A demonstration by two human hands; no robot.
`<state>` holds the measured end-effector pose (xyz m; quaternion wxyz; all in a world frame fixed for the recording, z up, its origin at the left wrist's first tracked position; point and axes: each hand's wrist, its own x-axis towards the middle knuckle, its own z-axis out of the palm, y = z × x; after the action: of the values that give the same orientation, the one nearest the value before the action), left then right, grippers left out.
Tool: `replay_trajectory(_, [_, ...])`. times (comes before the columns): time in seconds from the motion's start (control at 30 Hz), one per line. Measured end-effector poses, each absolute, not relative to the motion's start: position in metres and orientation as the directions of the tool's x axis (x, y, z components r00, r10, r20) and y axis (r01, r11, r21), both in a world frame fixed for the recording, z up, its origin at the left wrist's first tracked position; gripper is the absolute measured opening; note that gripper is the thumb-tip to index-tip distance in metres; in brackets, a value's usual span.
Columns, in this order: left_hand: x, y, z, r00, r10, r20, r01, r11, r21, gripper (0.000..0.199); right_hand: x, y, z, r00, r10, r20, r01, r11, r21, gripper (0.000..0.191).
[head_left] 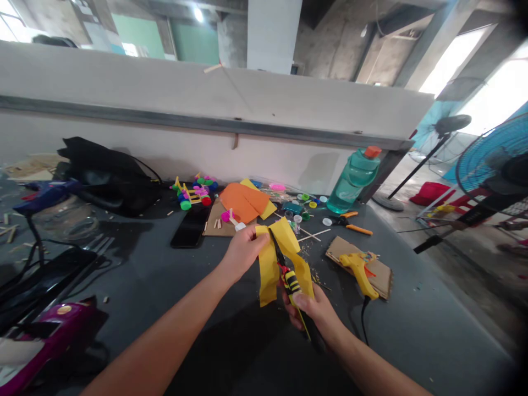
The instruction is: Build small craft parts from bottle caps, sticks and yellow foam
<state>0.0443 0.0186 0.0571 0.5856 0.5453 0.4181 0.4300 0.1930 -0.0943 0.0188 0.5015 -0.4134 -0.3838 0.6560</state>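
Observation:
A yellow sheet (269,275) is pinched at its upper left by my left hand (244,250), fingers closed. My right hand (307,308) is wrapped round a black and yellow cutting tool (292,281), whose dark blades reach up between two strips of the sheet. One strip hangs down on the left; the other curls down on the right behind the tool. Behind my hands, orange paper (243,201) lies over more yellow paper and a piece of cardboard (214,220). A black phone (190,226) lies to the left of the cardboard.
A yellow glue gun (361,272) rests on cardboard at the right, near orange-handled pliers (358,228) and a teal bottle (353,181). Bottle caps and sticks lie at the back. Left are a small colourful model (192,192), a black bag (107,176) and a purple object (51,335).

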Motion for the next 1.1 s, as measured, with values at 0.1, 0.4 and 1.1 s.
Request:
replay_trajectory(0.1, [0.044,0.019,0.057,0.312,0.95,0.02,-0.075,0.004,0.997,0.012,0.194,-0.095,0.02,-0.159,0.974,-0.162,-0.331,-0.207,-0.921,0.038])
replay_trajectory(0.4, [0.044,0.017,0.06,0.412,0.911,-0.026,-0.098,0.073,0.993,0.015,0.198,-0.092,0.018,-0.176,0.971,-0.165,-0.398,-0.223,-0.89,0.038])
replay_trajectory(1.1, [0.008,0.048,0.08,-0.033,0.998,0.053,-0.247,-0.059,0.967,0.021,0.241,-0.072,0.029,0.194,0.98,-0.036,0.292,-0.093,-0.952,0.038])
